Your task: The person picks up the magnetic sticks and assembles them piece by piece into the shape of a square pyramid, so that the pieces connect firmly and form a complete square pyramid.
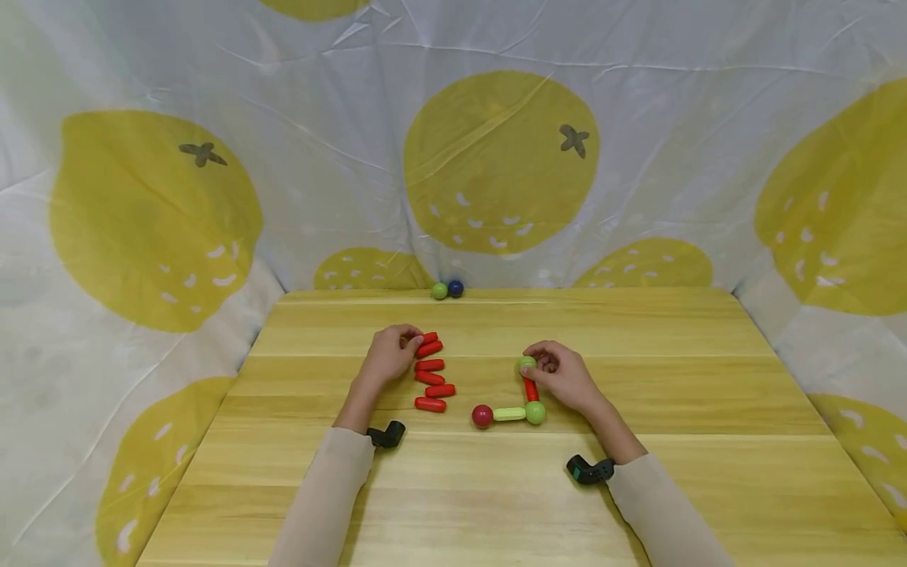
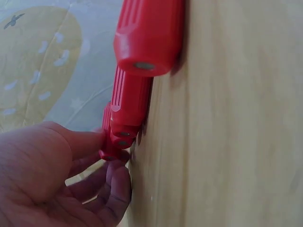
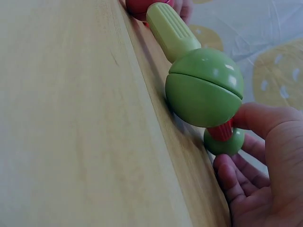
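My left hand (image 1: pixel 391 354) pinches the farthest red magnetic rod (image 1: pixel 430 338) in a loose column of several red rods (image 1: pixel 430 404). Metal discs show in the rods' ends in the left wrist view. With thumb and fingers, my right hand (image 1: pixel 567 379) grips a green ball (image 1: pixel 527 362). From that ball a red rod (image 1: pixel 531 390) runs to a second green ball (image 1: pixel 534 413) at a corner. There a pale green rod (image 3: pixel 174 33) joins it to a dark red ball (image 1: pixel 483 416), forming an L on the table.
A green ball (image 1: pixel 439 290) and a blue ball (image 1: pixel 456 288) sit side by side at the table's back edge. Behind the wooden table (image 1: pixel 468 496) hangs a lemon-patterned cloth (image 1: pixel 340 157). Each wrist carries a black camera (image 1: pixel 590 470).
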A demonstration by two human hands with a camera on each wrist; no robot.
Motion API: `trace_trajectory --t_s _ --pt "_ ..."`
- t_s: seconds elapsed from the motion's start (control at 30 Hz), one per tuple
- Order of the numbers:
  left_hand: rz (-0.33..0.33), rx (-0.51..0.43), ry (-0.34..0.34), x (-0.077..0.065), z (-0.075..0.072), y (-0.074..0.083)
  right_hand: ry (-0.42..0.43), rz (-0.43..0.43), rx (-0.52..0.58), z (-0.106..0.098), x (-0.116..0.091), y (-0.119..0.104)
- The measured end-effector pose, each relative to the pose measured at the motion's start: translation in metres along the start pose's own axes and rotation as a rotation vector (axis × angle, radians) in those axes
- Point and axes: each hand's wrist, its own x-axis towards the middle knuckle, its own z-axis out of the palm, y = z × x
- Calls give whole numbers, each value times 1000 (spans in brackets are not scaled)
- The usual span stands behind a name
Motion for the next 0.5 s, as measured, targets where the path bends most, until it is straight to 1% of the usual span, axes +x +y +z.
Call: trace_trajectory --t_s 0.07,0.2,0.3,0.37,0.5 --pt "18 -19 -4 -1 0 2 -7 11 6 -1 0 0" --pt "82 -82 -29 -2 1 8 -16 25 11 -2 1 -2" --pt "114 -116 -40 -4 2 17 -13 27 14 -2 3 -3" --pt "121 -134 -45 -6 2 25 -12 26 16 -1 4 -3" --pt "158 -137 -61 -10 9 38 -6 31 21 -1 4 -3"
